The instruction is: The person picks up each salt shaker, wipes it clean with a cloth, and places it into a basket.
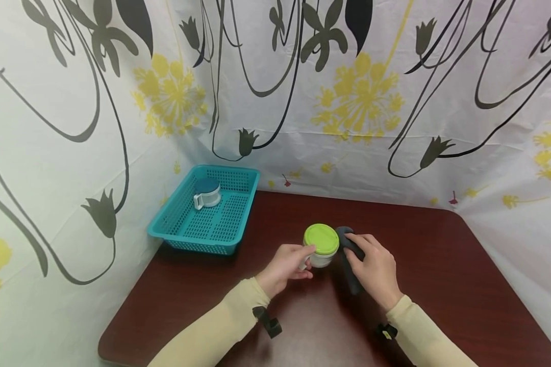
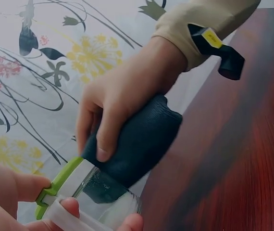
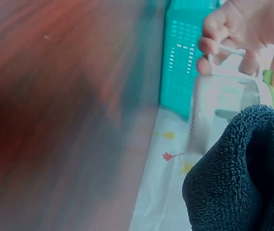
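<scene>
Gripping a handled glass jar [image 1: 322,246], the left hand [image 1: 286,267] could slip if the right hand [image 1: 378,267], clutching terrycloth [image 1: 350,271], presses hard.

The head camera looks forward and down from above. Its view is the farthest and widest, reaching over the counter [image 1: 441,265] to the patterned curtain [image 1: 275,112]. The left wrist camera sits very near, its picture tilted, and faces across the jar [image 1: 321,244] to the right hand [image 1: 375,267]. The right wrist camera, also close and turned sideways, looks past the dark cloth [image 3: 233,178] towards the left hand [image 1: 284,265]. All three views share the jar; the head and right wrist views share also the basket [image 1: 197,244].
</scene>
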`<action>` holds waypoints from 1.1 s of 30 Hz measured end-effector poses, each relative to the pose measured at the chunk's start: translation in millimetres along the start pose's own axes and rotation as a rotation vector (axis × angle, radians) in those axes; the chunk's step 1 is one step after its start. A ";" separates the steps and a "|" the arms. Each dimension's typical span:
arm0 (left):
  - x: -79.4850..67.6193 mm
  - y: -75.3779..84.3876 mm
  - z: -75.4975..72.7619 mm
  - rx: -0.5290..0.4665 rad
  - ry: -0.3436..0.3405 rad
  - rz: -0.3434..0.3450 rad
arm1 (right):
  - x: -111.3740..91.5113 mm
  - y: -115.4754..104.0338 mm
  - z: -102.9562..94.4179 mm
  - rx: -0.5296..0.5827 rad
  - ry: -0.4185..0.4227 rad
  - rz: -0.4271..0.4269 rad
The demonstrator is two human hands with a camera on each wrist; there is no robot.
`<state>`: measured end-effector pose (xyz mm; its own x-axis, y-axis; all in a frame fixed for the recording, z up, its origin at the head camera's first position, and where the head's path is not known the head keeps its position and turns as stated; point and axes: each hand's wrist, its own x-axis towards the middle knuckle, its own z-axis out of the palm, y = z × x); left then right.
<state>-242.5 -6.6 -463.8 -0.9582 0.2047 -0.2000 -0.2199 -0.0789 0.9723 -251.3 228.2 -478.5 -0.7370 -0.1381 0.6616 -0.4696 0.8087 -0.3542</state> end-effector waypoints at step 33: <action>-8.0 0.9 -2.1 0.023 -0.116 -0.055 | 14.5 -2.5 -12.2 0.024 -0.025 -0.102</action>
<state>-235.4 -10.4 -461.6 -0.9170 0.3193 -0.2390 -0.2657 -0.0421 0.9631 -254.9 231.2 -460.0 -0.6967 -0.2334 0.6784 -0.5538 0.7761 -0.3016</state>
